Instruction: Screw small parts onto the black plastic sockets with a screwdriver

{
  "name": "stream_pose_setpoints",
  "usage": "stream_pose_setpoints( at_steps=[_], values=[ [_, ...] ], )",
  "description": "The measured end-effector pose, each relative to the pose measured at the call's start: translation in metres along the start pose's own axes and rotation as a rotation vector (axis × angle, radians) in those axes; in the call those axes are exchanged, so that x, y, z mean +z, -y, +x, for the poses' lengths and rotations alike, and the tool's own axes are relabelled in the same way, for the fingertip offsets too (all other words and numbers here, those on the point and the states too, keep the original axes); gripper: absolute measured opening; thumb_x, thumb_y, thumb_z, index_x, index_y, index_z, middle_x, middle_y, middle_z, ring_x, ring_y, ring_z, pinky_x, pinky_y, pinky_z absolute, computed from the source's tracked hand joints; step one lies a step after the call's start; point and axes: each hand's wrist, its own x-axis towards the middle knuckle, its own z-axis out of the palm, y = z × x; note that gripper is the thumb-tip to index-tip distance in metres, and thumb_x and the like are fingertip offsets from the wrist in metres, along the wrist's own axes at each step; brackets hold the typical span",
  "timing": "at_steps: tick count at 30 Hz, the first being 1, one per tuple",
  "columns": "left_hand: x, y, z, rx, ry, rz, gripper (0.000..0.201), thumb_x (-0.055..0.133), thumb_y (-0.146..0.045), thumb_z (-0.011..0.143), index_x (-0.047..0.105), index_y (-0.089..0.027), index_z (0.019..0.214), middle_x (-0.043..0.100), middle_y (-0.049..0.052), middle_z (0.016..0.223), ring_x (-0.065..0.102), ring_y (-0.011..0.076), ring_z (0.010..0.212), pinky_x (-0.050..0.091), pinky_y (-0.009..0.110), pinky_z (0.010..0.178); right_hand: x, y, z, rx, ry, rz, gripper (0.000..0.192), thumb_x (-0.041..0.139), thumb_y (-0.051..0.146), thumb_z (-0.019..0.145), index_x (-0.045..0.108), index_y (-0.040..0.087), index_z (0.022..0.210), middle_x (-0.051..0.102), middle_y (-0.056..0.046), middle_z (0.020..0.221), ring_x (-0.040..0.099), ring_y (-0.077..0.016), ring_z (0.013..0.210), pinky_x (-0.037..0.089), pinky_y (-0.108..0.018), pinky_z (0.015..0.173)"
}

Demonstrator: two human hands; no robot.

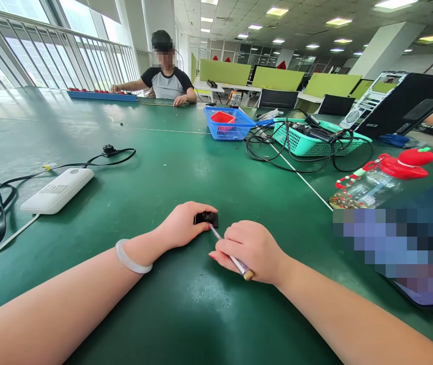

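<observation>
Between the thumb and fingers of my left hand (183, 223) is a small black rectangular part (206, 219), held close to the green tabletop. A pale ring circles that wrist. My right hand (252, 248) is closed around a slim screwdriver-like tool (239, 264) with a shiny shaft and a brownish handle end. Its thin tip meets the near edge of the black part beside my left thumb. I cannot make out the exact shape of the tip.
To the left lie a white power adapter (60, 191) and black cable. Farther off stand a blue basket (229, 131) and a teal basket (296, 144) with cables. A red-lidded bottle (376, 182) is at right. Across the table a person (167, 83) sits by a blue tray (102, 96).
</observation>
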Motion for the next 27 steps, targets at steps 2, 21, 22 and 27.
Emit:
stream_pose_setpoints(
  at_steps=[2, 21, 22, 27],
  values=[
    [0.0, 0.0, 0.0, 0.001, 0.0, 0.002, 0.036, 0.061, -0.027, 0.078, 0.066, -0.028, 0.113, 0.071, -0.001, 0.115, 0.063, 0.0217, 0.107, 0.048, 0.036, 0.1, 0.0, 0.001, 0.0, -0.026, 0.034, -0.011, 0.032, 0.056, 0.03, 0.089, 0.059, 0.019, 0.059, 0.045, 0.001, 0.055, 0.035, -0.0112, 0.052, 0.027, -0.026, 0.052],
    [0.0, 0.0, -0.001, 0.006, 0.025, -0.13, 0.072, 0.062, -0.027, 0.077, 0.033, -0.029, 0.143, 0.069, 0.001, 0.118, 0.063, 0.021, 0.108, 0.047, 0.038, 0.1, -0.004, -0.022, -0.005, 0.561, -0.194, 0.313, 0.013, 0.059, 0.03, 0.088, 0.067, 0.021, 0.082, 0.065, -0.003, 0.074, 0.057, -0.0136, 0.062, 0.044, -0.026, 0.059],
    [0.0, 0.001, -0.001, 0.011, 0.028, -0.109, 0.072, 0.062, -0.025, 0.076, 0.034, -0.03, 0.143, 0.068, 0.001, 0.12, 0.062, 0.0213, 0.11, 0.047, 0.038, 0.101, -0.004, -0.023, -0.005, 0.614, -0.222, 0.371, 0.011, 0.061, 0.031, 0.086, 0.067, 0.021, 0.087, 0.067, -0.004, 0.078, 0.059, -0.0146, 0.065, 0.046, -0.027, 0.061],
    [0.0, 0.001, -0.001, 0.009, 0.027, -0.031, 0.058, 0.062, -0.026, 0.077, 0.047, -0.028, 0.133, 0.067, 0.001, 0.122, 0.06, 0.0234, 0.113, 0.047, 0.04, 0.101, -0.003, -0.021, -0.007, 0.836, -0.3, 0.615, 0.028, 0.056, 0.044, 0.089, 0.067, 0.02, 0.08, 0.061, -0.002, 0.065, 0.053, -0.0128, 0.053, 0.042, -0.026, 0.049]
  ],
)
